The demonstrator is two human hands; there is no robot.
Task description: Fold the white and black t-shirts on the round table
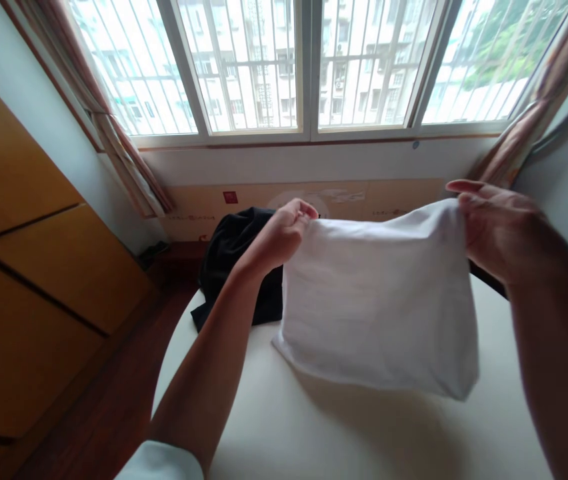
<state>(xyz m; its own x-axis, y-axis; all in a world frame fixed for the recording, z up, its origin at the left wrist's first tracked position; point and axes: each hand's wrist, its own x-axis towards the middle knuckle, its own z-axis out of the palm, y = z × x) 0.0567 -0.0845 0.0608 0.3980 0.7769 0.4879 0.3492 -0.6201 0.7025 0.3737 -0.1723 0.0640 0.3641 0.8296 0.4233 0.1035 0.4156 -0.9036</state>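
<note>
A white cloth point(379, 300) hangs stretched between my two hands, its lower edge just above or lightly against the white round table point(264, 427). My left hand point(287, 233) pinches its upper left corner. At the upper right corner, my right hand point(494, 223) grips the cloth between thumb and fingers. The cloth looks folded in layers, with a shadow under it on the tabletop. Behind my left hand and forearm, a black cloth point(237, 247) lies bunched at the far left part of the table, partly hidden by the forearm and the white cloth.
Beyond the table, a long cardboard box point(179, 227) stands against the wall under a barred window point(309, 67). Curtains point(119, 147) hang at both sides. A wooden cabinet point(39, 267) stands at the left, beside a dark red floor point(119, 380).
</note>
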